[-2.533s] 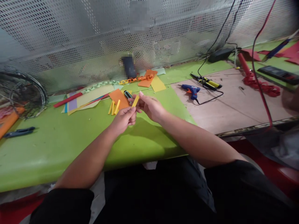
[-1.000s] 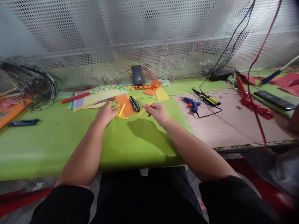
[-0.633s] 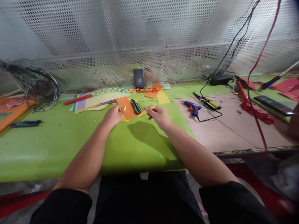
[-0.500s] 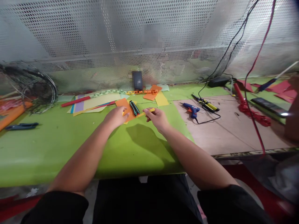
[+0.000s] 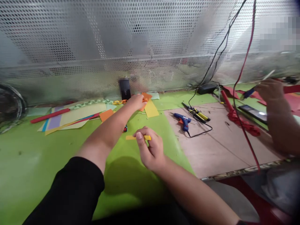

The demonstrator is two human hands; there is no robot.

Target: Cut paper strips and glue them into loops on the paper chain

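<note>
My right hand (image 5: 151,147) is closed, pinching a yellow paper strip (image 5: 130,137) between thumb and fingers above the green table. The strip sticks out on both sides of the thumb. My left hand (image 5: 137,102) reaches far forward to the orange end of a paper chain (image 5: 118,102), its fingers closed at the orange links. The back of the hand partly hides that grip. Beneath my left forearm, an orange paper sheet (image 5: 106,115) and a cutter (image 5: 126,128) are mostly covered. A yellow paper sheet (image 5: 152,108) lies just right of my left hand.
Coloured paper sheets (image 5: 79,114) and a red roll (image 5: 50,115) lie at left. At right are a blue glue gun (image 5: 184,120), pliers (image 5: 200,115) and hanging cables (image 5: 241,70). Another person's hand (image 5: 270,90) holds a blue-handled tool near a phone (image 5: 254,114). A mesh panel (image 5: 164,40) stands behind.
My left hand has moved forward and right from the orange sheet to the chain's end. My right hand has drawn nearer with the yellow strip. The other person's hand has come further into view.
</note>
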